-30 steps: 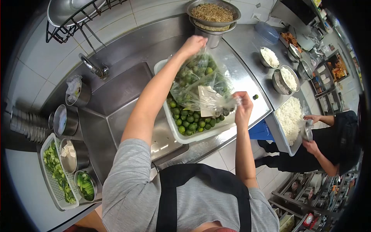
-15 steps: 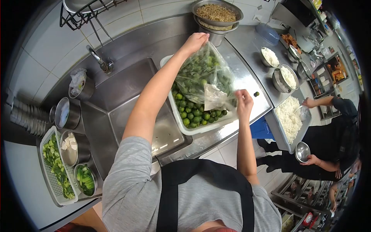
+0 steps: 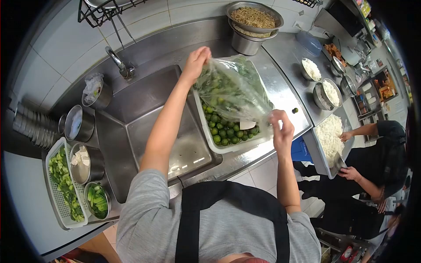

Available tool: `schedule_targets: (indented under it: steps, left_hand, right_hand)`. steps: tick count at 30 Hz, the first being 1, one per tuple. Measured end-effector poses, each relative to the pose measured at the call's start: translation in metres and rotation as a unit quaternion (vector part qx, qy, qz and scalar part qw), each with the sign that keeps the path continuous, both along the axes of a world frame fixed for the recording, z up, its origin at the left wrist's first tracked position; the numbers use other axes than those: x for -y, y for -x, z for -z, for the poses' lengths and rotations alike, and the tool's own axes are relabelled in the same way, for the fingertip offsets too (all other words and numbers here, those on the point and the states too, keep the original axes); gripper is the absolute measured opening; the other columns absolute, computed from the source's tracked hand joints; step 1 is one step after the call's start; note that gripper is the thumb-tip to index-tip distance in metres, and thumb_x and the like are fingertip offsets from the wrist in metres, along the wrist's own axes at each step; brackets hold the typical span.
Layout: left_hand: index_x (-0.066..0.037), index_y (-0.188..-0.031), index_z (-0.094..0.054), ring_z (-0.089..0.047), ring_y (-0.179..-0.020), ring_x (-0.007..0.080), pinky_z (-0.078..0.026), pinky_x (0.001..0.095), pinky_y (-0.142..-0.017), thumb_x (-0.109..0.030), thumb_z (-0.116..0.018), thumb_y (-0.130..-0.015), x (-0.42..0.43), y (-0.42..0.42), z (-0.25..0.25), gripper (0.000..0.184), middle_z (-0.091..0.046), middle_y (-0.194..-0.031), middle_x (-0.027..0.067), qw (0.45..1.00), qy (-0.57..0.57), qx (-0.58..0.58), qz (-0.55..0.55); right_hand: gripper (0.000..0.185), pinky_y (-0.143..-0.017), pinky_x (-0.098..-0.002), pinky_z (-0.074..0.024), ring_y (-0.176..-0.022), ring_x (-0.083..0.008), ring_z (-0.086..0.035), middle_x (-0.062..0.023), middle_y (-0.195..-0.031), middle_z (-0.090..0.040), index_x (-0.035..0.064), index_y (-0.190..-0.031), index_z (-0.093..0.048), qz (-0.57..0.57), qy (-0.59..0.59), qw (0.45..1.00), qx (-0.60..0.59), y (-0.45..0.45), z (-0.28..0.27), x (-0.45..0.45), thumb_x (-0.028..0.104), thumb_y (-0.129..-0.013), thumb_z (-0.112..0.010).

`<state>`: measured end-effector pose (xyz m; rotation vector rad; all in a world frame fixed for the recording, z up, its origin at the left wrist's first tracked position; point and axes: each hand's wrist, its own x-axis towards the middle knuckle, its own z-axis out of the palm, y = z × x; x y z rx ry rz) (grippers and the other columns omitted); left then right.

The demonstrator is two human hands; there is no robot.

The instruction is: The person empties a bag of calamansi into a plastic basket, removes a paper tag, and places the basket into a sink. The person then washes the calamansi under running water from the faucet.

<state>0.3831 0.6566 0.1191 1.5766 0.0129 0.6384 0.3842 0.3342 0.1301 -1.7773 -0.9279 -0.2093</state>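
A clear plastic bag [image 3: 239, 83] stretches between my two hands over a white tub [image 3: 224, 150] of small green limes [image 3: 224, 131]. My left hand [image 3: 196, 65] is closed on the bag's edge at the upper left, above the tub's rim. At the lower right corner of the tub, my right hand [image 3: 282, 127] pinches the other end of the bag. More limes show blurred through the plastic. A small white piece of paper [image 3: 247, 125] lies at the bag's lower edge, over the limes.
Left of the tub is a metal sink [image 3: 153, 131] with a faucet [image 3: 120, 65]. Greens fill a white basket [image 3: 66, 184] and a bowl [image 3: 97, 200]. One loose lime [image 3: 295, 110] sits on the counter. At right, a co-worker [image 3: 368, 162] handles rice [image 3: 329, 138] with a metal bowl.
My left hand has moved left and down, pulling the bag out flatter across the limes. Less of the white paper shows. The co-worker's bowl has moved to the rice tray.
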Motion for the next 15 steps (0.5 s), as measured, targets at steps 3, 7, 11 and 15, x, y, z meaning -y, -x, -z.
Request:
schedule_targets:
  steps: [3,7,11,15]
  left_hand:
    - [-0.008,-0.07,-0.044,-0.035,-0.06,0.0042,-0.03,0.0202,-0.056,-0.027,-0.044,-0.092,-0.009,0.011,0.038,0.029,-0.039,-0.063,-0.0062,0.999,-0.021,0.011,0.022]
    - [-0.005,-0.073,-0.049,-0.043,-0.059,0.0055,-0.037,0.0238,-0.057,-0.031,-0.047,-0.09,-0.016,0.019,0.037,0.031,-0.045,-0.058,-0.002,0.966,-0.169,-0.176,0.083]
    - [-0.002,-0.088,-0.06,-0.061,-0.079,0.02,-0.047,0.0321,-0.068,-0.037,-0.054,-0.084,0.002,-0.036,0.005,0.036,-0.064,-0.078,0.0116,0.966,-0.21,-0.058,-0.138]
    - [-0.01,-0.105,-0.062,-0.06,-0.092,0.0194,-0.045,0.0314,-0.079,-0.038,-0.056,-0.082,0.014,-0.107,0.027,0.036,-0.065,-0.093,0.0107,0.935,-0.315,-0.157,0.036]
  right_hand:
    - [0.008,-0.074,-0.0339,-0.0382,-0.079,-0.0258,-0.049,-0.0098,-0.081,-0.052,-0.0008,-0.079,-0.049,-0.15,0.234,0.954,0.113,0.008,0.012,0.0,0.003,-0.076,-0.055]
    - [0.009,-0.071,-0.0371,-0.0354,-0.077,-0.029,-0.046,-0.0102,-0.075,-0.048,0.0017,-0.075,-0.049,-0.19,0.269,0.939,0.097,0.009,0.009,0.0,0.007,-0.075,-0.056]
    - [0.009,-0.071,-0.0374,-0.0353,-0.078,-0.0287,-0.046,-0.0101,-0.075,-0.048,0.0018,-0.076,-0.049,-0.204,0.299,0.925,0.111,0.008,0.011,-0.005,0.008,-0.075,-0.056]
    - [0.009,-0.07,-0.0368,-0.0366,-0.076,-0.0279,-0.047,-0.0096,-0.076,-0.049,0.0029,-0.075,-0.05,-0.179,0.267,0.939,0.125,0.014,0.012,-0.006,0.006,-0.073,-0.058]
